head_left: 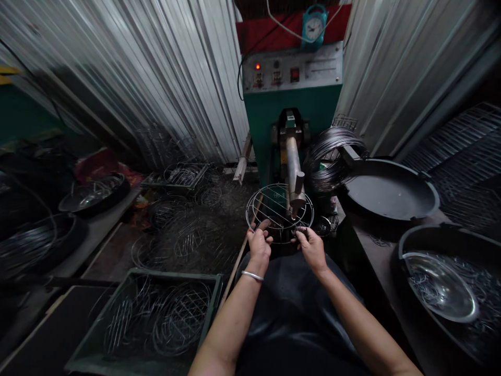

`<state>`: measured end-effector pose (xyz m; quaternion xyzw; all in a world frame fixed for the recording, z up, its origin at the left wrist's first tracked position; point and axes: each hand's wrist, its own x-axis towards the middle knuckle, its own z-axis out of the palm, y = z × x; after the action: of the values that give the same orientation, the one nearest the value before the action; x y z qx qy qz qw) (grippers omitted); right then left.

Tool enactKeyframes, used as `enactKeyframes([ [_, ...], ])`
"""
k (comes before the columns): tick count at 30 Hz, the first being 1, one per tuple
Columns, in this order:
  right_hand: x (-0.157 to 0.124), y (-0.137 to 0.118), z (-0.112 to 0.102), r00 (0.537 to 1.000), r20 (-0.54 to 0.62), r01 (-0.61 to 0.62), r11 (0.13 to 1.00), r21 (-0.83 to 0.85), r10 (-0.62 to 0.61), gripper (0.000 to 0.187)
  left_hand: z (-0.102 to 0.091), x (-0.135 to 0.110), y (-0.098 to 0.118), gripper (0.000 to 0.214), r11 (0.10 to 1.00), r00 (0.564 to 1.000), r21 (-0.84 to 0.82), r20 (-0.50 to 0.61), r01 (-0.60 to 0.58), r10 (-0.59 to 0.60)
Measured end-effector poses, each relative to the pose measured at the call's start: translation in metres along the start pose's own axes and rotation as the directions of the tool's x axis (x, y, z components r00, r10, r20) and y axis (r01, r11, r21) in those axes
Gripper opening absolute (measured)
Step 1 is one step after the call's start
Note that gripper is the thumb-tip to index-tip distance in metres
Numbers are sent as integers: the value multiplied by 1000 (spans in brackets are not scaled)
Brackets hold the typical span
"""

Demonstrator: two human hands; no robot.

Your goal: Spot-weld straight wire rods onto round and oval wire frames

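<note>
A round wire rack (pixel 270 214) with crossing bars is held before me, under the angled metal arm (pixel 293 162) of a green machine (pixel 256 120). My left hand (pixel 260 244), with a bangle on its wrist, grips the rack's near left rim, its index finger lying over the wires. At the near right rim my right hand (pixel 312 248) is closed in a pinch with thumb and finger. Whether a small loose part is also in that pinch I cannot make out. The tip of the machine's arm is close above the rack, near my right fingertips.
A green crate (pixel 135 272) of wire racks stands at lower left. To the right are a coil of wire (pixel 332 151), a shallow grey pan (pixel 391 190) and a dark tub (pixel 403 245) with small metal pieces and a steel bowl (pixel 450 292). A clock (pixel 314 27) hangs above.
</note>
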<state>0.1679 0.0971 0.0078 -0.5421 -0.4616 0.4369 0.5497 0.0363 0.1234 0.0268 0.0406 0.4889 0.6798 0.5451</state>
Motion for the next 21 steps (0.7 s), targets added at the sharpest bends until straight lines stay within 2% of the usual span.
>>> enactKeyframes([
  [11,14,2,0,1000,17,22,1000,-20,-21,35,4,15,0,50,1000,1000,-4,0,16,-16],
  [21,17,-3,3,1000,-6,-15,1000,1,15,33,8,19,1,49,999,998,35,-62,13,-11],
])
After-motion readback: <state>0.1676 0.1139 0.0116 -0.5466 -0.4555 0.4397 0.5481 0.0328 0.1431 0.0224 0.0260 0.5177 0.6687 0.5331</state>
